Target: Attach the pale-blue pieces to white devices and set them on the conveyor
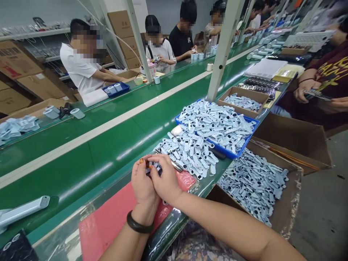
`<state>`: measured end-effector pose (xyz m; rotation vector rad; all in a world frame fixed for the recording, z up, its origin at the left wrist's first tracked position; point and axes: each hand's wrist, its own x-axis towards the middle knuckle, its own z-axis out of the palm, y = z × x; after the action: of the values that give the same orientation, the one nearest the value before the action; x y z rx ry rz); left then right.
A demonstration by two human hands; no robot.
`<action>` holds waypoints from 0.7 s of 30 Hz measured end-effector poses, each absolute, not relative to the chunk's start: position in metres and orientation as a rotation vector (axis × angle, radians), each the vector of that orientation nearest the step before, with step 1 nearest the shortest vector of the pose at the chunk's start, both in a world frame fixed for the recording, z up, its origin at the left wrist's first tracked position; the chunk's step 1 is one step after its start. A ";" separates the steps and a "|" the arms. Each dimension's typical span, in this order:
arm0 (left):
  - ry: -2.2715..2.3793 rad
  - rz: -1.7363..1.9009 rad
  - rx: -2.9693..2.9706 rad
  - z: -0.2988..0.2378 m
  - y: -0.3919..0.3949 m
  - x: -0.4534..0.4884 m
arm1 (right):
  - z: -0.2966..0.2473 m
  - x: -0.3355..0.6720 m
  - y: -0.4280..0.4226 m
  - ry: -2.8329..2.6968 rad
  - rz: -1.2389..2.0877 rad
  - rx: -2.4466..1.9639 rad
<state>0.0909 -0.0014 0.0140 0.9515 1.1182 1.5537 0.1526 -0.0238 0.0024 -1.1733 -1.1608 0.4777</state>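
Observation:
My left hand (143, 181) and my right hand (165, 177) are cupped together over the pink mat (108, 221) at the bench edge. Between their curled fingers sit small light-blue plastic pieces with dark spots (153, 167), partly hidden by the fingers. How the pieces are shared between the two hands is hard to make out. Just beyond my hands spreads a loose pile of light-blue plastic pieces (190, 150). Behind it, a blue tray (233, 155) is heaped with the same kind of pieces. A dark-handled tool partly shows under the pile.
A cardboard box (295, 195) full of similar pieces stands low on my right. Another small box (262, 113) sits behind the tray. A green conveyor (89, 145) runs along the left, with a white post (224, 50) beside it. Several co-workers sit across; another is at right.

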 end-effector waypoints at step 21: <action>1.536 0.870 2.126 0.040 -0.047 -0.085 | 0.012 0.235 -0.059 -1.912 0.130 -1.300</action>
<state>-0.0848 -0.0469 0.0401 2.1261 1.5362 0.8701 0.2348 -0.0586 0.0121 -1.2997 -1.9119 0.1295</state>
